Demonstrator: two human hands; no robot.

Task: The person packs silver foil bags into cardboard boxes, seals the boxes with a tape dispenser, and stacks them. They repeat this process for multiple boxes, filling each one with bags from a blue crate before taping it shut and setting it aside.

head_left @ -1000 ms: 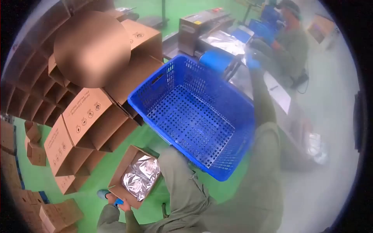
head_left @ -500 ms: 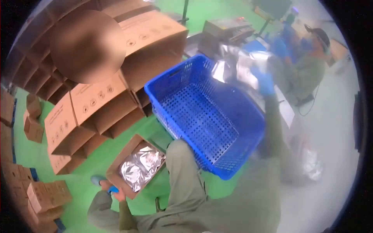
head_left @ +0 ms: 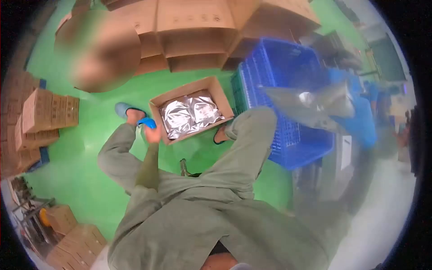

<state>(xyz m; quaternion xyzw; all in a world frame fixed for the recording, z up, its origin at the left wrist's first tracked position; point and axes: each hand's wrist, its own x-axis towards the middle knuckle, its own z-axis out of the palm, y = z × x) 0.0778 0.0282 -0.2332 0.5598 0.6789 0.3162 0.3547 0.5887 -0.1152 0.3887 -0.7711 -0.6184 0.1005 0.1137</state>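
Note:
A cardboard box (head_left: 225, 96) stands on the floor between my feet with its top open. Shiny silver foil bags (head_left: 191, 114) lie side by side in it. My left hand (head_left: 152, 134) is beside the box's left wall, its fingers closed around a small curved blue object (head_left: 146, 122) whose kind I cannot make out. At the right, my right hand (head_left: 360, 118), in a blue glove and smeared by motion, grips a silver foil bag (head_left: 310, 105). This bag hangs over the blue plastic crate (head_left: 294, 157), covering part of it.
Large open cartons (head_left: 193, 40) form a row at the back. Stacked cardboard boxes (head_left: 49, 110) stand at the left, with more boxes (head_left: 78, 247) at lower left. A green crate (head_left: 238, 92) shows behind the blue one. Grey equipment (head_left: 337, 49) is at the upper right.
My view has swung toward the box, which now appears higher and more central. The right hand's foil bag has come over the blue crate. My left hand stays beside the box.

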